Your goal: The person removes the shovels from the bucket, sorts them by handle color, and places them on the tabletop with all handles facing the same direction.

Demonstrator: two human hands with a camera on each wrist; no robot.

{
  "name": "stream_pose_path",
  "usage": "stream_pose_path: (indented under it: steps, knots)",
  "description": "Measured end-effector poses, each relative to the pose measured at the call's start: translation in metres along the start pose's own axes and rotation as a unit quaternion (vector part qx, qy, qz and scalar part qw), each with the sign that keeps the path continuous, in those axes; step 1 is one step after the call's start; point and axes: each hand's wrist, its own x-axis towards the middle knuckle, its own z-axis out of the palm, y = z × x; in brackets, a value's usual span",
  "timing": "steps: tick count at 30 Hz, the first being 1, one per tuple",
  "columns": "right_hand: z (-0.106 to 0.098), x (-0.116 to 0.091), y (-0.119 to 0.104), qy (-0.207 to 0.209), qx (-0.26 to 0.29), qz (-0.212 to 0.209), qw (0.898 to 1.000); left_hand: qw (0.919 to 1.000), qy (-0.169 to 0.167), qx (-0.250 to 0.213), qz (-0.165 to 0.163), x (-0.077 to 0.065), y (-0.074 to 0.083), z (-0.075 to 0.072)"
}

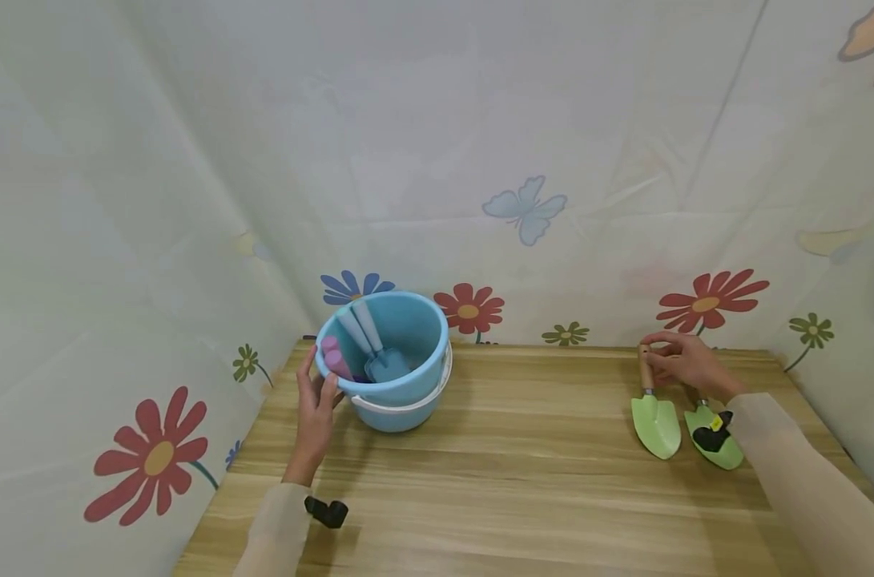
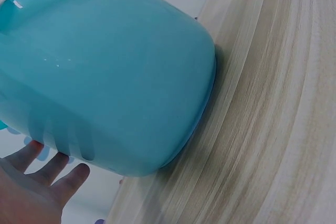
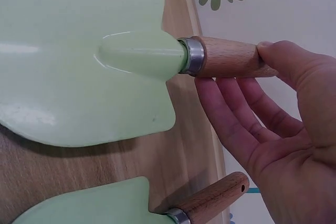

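A light blue bucket (image 1: 399, 393) stands at the left of the wooden table. My left hand (image 1: 317, 410) touches its left side near the rim; in the left wrist view, nearly straight fingertips rest against the bucket wall (image 2: 115, 72). Inside the bucket are a blue toy shovel (image 1: 388, 366), another pale blue handle and pink handles (image 1: 338, 365). At the right, my right hand (image 1: 689, 365) pinches the wooden handle of a light green trowel (image 1: 656, 426), thumb above and fingers below. Beside it lies a second green trowel (image 3: 89, 203), partly hidden in the head view by the wrist camera.
The wood-grain table (image 1: 523, 465) spans between bucket and trowels. Behind it hangs a pale curtain (image 1: 408, 160) printed with flowers and butterflies, which also closes in both sides. A white bail handle (image 1: 408, 407) hangs down across the bucket's front.
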Motion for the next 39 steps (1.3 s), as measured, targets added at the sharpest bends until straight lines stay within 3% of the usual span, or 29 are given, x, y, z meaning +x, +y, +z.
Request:
stream_pose_path:
  steps: [8,14,21,39]
  knots:
    - [0.005,0.004,0.002,-0.008,-0.005,0.027,1.000,0.9999,-0.001,-0.012,0.002,0.001,0.000,0.000]
    - [0.008,0.005,0.011,0.008,-0.038,0.048,0.998,0.9999,-0.001,-0.011,0.003,0.001,-0.001,0.001]
    - [0.012,0.005,0.016,0.034,-0.076,0.047,0.995,1.0000,-0.001,-0.002,-0.002,0.000,-0.001,0.000]
    - [0.009,0.008,0.022,0.021,-0.097,0.043,0.994,1.0000,-0.002,-0.010,0.001,0.001,-0.004,-0.001]
